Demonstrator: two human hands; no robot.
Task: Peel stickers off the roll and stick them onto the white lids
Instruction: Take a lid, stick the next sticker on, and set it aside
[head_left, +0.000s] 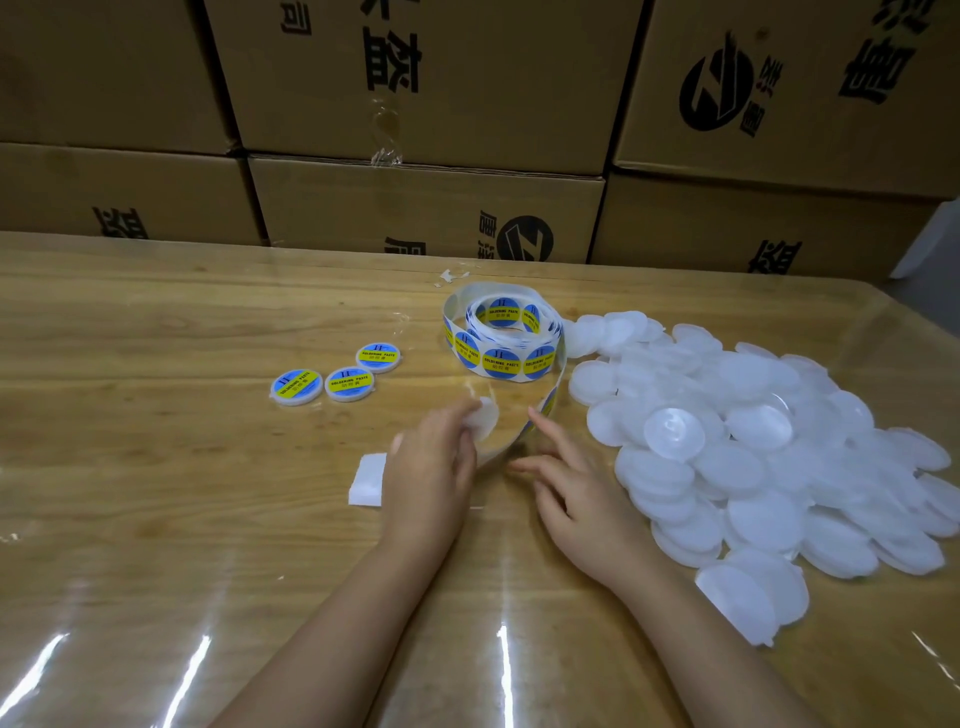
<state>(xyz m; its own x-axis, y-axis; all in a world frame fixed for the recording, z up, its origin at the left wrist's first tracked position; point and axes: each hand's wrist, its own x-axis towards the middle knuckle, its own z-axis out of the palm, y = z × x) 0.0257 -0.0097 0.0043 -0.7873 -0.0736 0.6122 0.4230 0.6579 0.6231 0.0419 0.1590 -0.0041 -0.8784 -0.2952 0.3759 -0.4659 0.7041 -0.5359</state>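
A roll of blue and yellow round stickers (503, 338) lies on the wooden table (156, 493), and its backing strip (545, 402) trails down toward my hands. My left hand (434, 467) holds a plain white lid (483, 418) at its fingertips. My right hand (576, 483) has its fingers spread, and the forefinger touches the strip near a sticker. Three lids with stickers on them (335, 379) sit to the left of the roll. A large heap of plain white lids (769, 452) covers the right side of the table.
Stacked cardboard boxes (426, 208) with black print form a wall behind the table. A small white block (368, 480) lies beside my left wrist. Scraps of white paper (449, 275) lie behind the roll. A clear glossy sheet covers the tabletop.
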